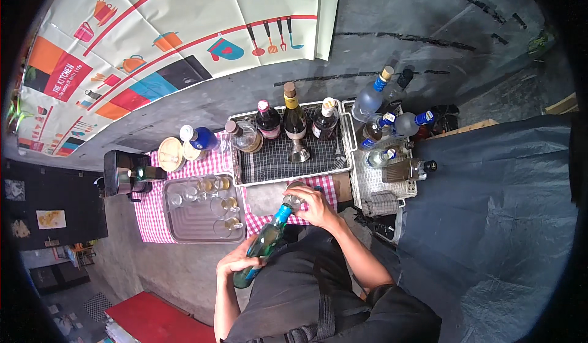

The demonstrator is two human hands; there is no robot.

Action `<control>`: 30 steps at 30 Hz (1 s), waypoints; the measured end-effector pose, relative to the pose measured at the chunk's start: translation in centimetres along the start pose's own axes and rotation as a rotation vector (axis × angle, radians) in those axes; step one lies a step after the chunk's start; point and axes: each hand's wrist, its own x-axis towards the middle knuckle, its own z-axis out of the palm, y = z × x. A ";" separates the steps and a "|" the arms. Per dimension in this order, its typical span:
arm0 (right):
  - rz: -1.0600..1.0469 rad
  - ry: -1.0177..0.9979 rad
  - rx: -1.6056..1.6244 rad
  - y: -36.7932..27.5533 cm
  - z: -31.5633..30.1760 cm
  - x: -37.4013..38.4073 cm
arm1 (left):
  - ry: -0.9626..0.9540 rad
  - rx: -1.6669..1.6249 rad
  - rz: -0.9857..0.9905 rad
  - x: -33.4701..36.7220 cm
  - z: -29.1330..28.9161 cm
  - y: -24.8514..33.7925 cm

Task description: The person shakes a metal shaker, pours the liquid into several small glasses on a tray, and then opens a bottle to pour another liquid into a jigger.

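Note:
My left hand (237,259) is closed around the lower body of a green glass bottle (267,240) with a blue neck. The bottle slants up and to the right in front of my torso. Its mouth meets a small clear glass (294,199), which my right hand (316,207) grips with fingers wrapped round it. Whether liquid flows into the glass is too small to tell. A metal jigger (299,152) stands just beyond, on a dark checked cloth (260,170). To the left, a grey tray (177,229) holds several glasses and glass mugs, some with amber liquid.
A white wire-rimmed tray (294,179) carries several dark bottles. Right of it, another rack (401,191) holds more bottles and a folded cloth. A blue bottle (202,138), round containers (171,154) and a black appliance (125,174) stand left. Pink checked cloth (150,217) covers part of the table.

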 end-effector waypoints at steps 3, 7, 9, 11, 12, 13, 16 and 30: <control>-0.007 -0.002 -0.002 0.2 0.0 -0.1 | -0.013 0.001 -0.007 0.0 -0.1 -0.1; -0.011 -0.008 -0.044 0.2 -0.1 -0.2 | -0.017 0.053 0.019 0.1 0.0 0.9; -0.011 -0.011 -0.046 0.2 -0.2 -0.2 | -0.028 0.049 0.017 0.3 -0.2 0.3; -0.012 -0.013 -0.048 0.2 -0.2 -0.2 | -0.040 0.045 0.014 0.4 -0.2 0.4; -0.011 -0.020 -0.045 0.2 -0.2 -0.2 | -0.050 0.034 0.017 0.3 -0.2 0.7; -0.010 -0.025 -0.042 0.3 -0.2 -0.2 | -0.061 0.024 0.019 0.3 -0.1 0.9; -0.012 -0.030 -0.043 0.6 -0.1 -0.2 | -0.039 0.050 -0.002 0.3 0.0 1.1; -0.007 -0.049 -0.063 0.7 -0.2 -0.2 | -0.025 0.098 -0.031 0.1 -0.2 1.3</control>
